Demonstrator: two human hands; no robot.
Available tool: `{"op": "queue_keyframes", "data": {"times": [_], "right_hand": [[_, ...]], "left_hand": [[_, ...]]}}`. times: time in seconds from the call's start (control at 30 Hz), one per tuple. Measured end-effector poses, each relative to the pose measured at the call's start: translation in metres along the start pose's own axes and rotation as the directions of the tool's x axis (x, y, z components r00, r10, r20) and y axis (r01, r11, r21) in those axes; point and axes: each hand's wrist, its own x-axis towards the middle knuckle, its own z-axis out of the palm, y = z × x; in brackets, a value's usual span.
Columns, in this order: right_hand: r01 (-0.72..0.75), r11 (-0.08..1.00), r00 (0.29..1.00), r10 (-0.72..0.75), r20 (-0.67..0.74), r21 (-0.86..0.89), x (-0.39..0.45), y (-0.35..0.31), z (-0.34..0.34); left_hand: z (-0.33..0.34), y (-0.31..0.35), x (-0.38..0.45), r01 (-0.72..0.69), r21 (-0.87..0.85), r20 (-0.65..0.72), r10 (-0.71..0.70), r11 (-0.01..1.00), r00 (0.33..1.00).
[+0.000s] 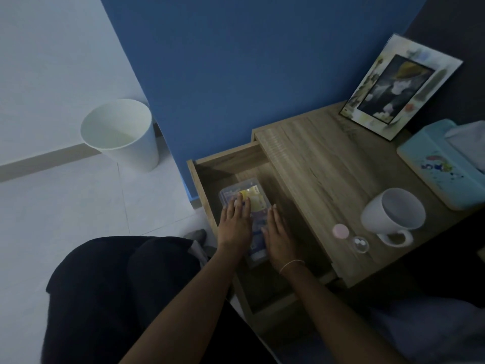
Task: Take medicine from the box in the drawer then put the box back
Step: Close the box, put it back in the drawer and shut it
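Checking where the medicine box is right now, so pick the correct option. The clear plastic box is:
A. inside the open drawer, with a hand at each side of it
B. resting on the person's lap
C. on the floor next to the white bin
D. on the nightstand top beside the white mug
A: the clear plastic box lies inside the open drawer, with the left hand on its left part and the right hand along its right side.

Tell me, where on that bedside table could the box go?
Bare wood lies between the open drawer and the white mug, up toward the picture frame. Crowded: near the mug, the pink lid, clear cap and tissue box.
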Motion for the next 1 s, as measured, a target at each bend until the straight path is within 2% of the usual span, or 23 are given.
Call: {"op": "queue_keyframes", "data": {"times": [0.07, 0.13, 0.2, 0.3, 0.4, 0.5, 0.67, 0.83, 1.0], "right_hand": [[0.012, 0.983, 1.0, -0.015, -0.018, -0.181, -0.001, -0.002, -0.002], [0.103, 0.965, 0.993, -0.113, -0.03, -0.243, 0.002, -0.004, -0.007], [0.157, 0.966, 0.981, -0.176, -0.077, -0.207, 0.013, -0.016, -0.026], [0.17, 0.966, 0.937, -0.219, -0.271, -0.193, 0.045, -0.018, -0.06], [0.053, 0.975, 0.966, -0.104, -0.236, -0.214, 0.077, 0.005, -0.091], [-0.03, 0.956, 0.989, -0.015, -0.15, -0.293, 0.087, 0.029, -0.096], [-0.023, 0.957, 0.987, -0.024, -0.159, -0.289, 0.094, 0.037, -0.089], [-0.005, 0.962, 0.981, -0.048, -0.186, -0.275, 0.096, 0.043, -0.085], [-0.004, 0.963, 0.977, -0.054, -0.207, -0.271, 0.097, 0.046, -0.082]], "left_hand": [[-0.003, -0.001, -0.002, -0.003, -0.022, -0.037, 0.002, 1.0, 0.999], [-0.003, -0.002, 0.001, 0.002, -0.027, -0.141, -0.006, 1.0, 0.99], [-0.011, -0.005, 0.005, 0.039, -0.074, -0.273, -0.058, 0.996, 0.96], [-0.019, -0.018, 0.011, 0.145, -0.164, -0.371, -0.198, 0.976, 0.907], [-0.019, -0.025, 0.008, 0.273, -0.325, -0.346, -0.383, 0.905, 0.856], [-0.018, -0.022, 0.008, 0.303, -0.481, -0.281, -0.472, 0.822, 0.835], [-0.018, -0.016, 0.016, 0.24, -0.638, -0.278, -0.509, 0.732, 0.815], [-0.011, -0.01, 0.024, 0.205, -0.645, -0.324, -0.506, 0.736, 0.799], [-0.009, 0.001, 0.032, 0.139, -0.656, -0.328, -0.446, 0.742, 0.833]]}}
